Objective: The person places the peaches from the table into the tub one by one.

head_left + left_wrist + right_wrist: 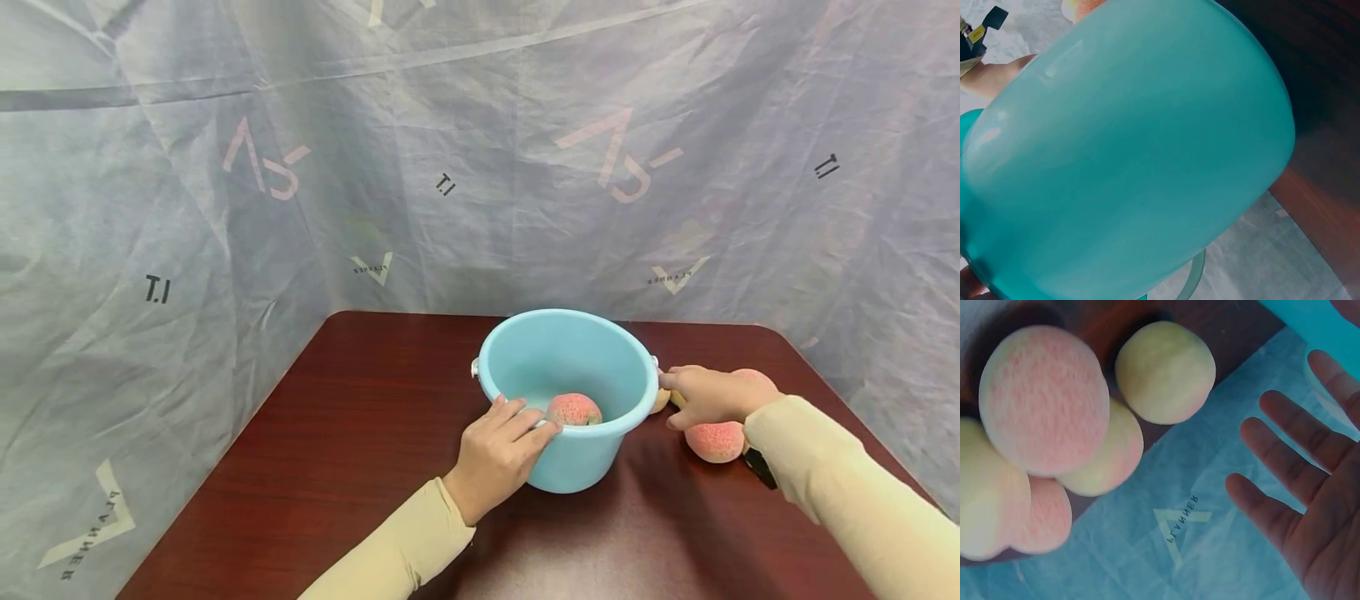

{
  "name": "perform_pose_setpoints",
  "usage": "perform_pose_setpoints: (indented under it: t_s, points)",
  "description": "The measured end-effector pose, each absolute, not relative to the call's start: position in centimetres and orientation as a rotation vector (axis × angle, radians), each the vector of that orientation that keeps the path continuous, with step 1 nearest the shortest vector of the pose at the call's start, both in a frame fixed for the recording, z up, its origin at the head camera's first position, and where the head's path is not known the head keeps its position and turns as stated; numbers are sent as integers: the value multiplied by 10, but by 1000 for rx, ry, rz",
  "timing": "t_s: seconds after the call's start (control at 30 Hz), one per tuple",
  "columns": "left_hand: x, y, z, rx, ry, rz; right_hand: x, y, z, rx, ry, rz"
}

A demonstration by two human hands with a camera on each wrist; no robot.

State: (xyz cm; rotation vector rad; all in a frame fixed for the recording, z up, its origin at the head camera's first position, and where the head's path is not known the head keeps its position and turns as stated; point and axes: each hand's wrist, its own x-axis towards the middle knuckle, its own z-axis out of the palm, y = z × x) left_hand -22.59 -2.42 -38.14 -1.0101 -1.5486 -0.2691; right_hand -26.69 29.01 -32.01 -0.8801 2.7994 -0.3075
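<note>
A light blue bucket (576,460) stands on the table with one pink peach (573,408) inside. My left hand (498,454) grips its near left rim, fingers hooked over the edge. In the left wrist view the bucket wall (1141,144) fills most of the picture. To the right of the bucket, my right hand (705,394) hovers with fingers spread and nothing in them. Several peaches lie beneath and beside it, among them a pink one (715,442). The right wrist view shows a large pink peach (1044,400) and a yellowish one (1166,372) apart from the hand.
The dark red wooden table (360,417) carries everything. A grey printed sheet (465,167) hangs behind it and along both sides. A white handle joint (475,367) sits on the bucket's left side, and a dark wrist strap (760,468) shows at my right wrist.
</note>
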Motion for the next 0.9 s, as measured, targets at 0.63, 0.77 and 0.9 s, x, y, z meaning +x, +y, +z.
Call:
perform_pose_setpoints:
  t_s: [0.63,0.77,0.9]
  points:
    - [-227,-25,-383,-999,-1558,-257,-259,300,-376,-873,3031,-449]
    - [-226,-25,-382,-1005,-1562,-261,-258,302,-385,-864,3048,-485]
    - [-226,-24,-382,-1007,-1557,-257,-257,304,-392,-813,3079,-423]
